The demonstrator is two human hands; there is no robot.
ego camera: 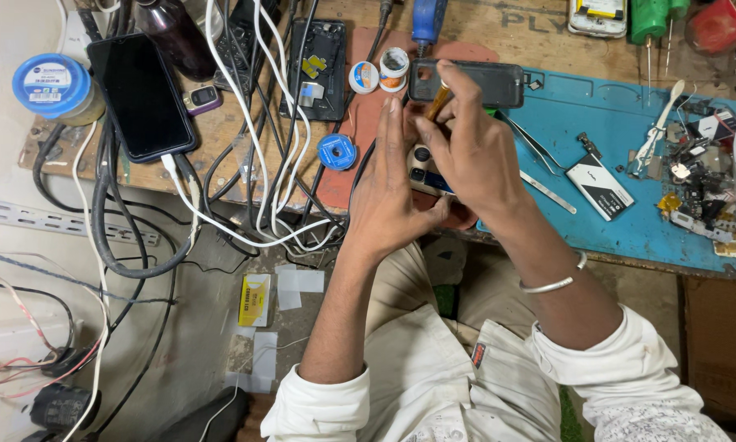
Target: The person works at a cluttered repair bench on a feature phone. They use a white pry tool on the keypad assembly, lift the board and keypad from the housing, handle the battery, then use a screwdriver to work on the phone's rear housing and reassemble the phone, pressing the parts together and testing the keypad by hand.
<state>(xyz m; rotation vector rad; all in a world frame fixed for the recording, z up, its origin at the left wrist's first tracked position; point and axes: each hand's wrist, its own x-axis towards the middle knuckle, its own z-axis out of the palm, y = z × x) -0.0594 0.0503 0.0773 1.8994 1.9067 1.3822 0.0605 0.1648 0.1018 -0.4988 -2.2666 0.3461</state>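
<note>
Across the wooden bench (483, 29) I see tangled white and black cables (261, 164), a black phone (141, 96) at left, tweezers (532, 141) and a battery (600, 187) on the blue mat (630, 237). My right hand (466, 151) pinches a brown-handled tool (438, 102) above a small phone (424, 170); my left hand (384, 192) steadies that phone, fingers extended, grip unclear.

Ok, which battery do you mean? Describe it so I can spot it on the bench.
Start at the blue work mat on the bench's right side. Right of the right hand, past the tweezers, lies the battery, a flat slab set at a slant. It alone there is white with a black end; the parts beyond it are small loose scraps.
</note>
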